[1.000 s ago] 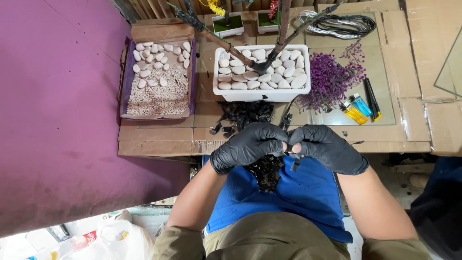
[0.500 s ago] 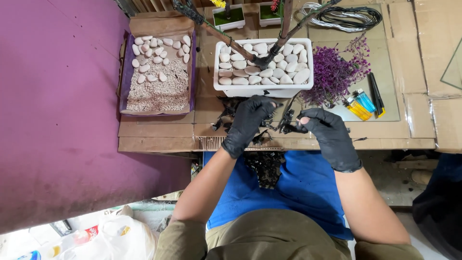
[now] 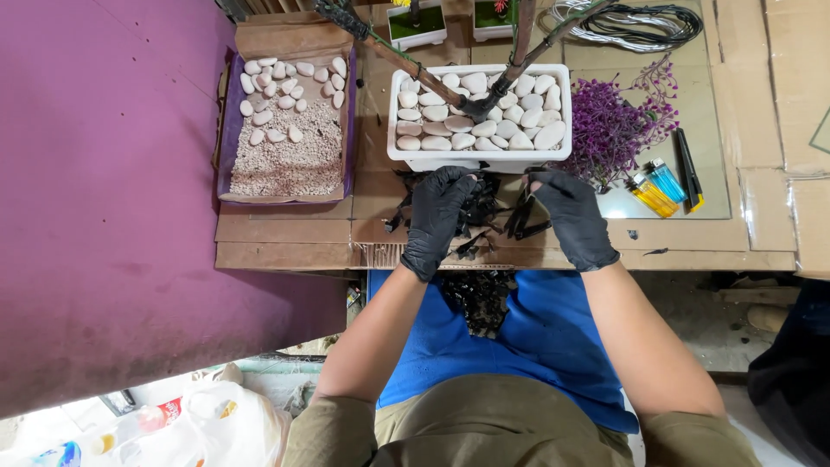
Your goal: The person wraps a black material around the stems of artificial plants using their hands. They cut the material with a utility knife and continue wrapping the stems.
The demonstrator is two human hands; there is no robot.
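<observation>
Both my hands wear black gloves. My left hand [image 3: 438, 216] rests palm down on a heap of small black pieces [image 3: 484, 206] on the cardboard-covered table, fingers curled over them. My right hand [image 3: 571, 216] pinches a few black pieces [image 3: 524, 220] at the heap's right edge. Just beyond the hands stands a white rectangular pot [image 3: 478, 158] filled with white pebbles, with brown branches [image 3: 406, 59] rising from it. More black pieces [image 3: 480, 298] lie on the blue cloth [image 3: 553, 337] over my lap.
A cardboard box [image 3: 290, 130] lined in purple holds gravel and white pebbles at the left. Purple artificial flowers [image 3: 616, 128], two lighters [image 3: 655, 186] and a black cutter [image 3: 689, 169] lie right of the pot. Coiled wire [image 3: 640, 22] sits at the back. A purple wall [image 3: 95, 173] is left.
Both hands have moved from above my lap forward onto the table, to the black heap just in front of the white pot. The left hand now lies on the heap.
</observation>
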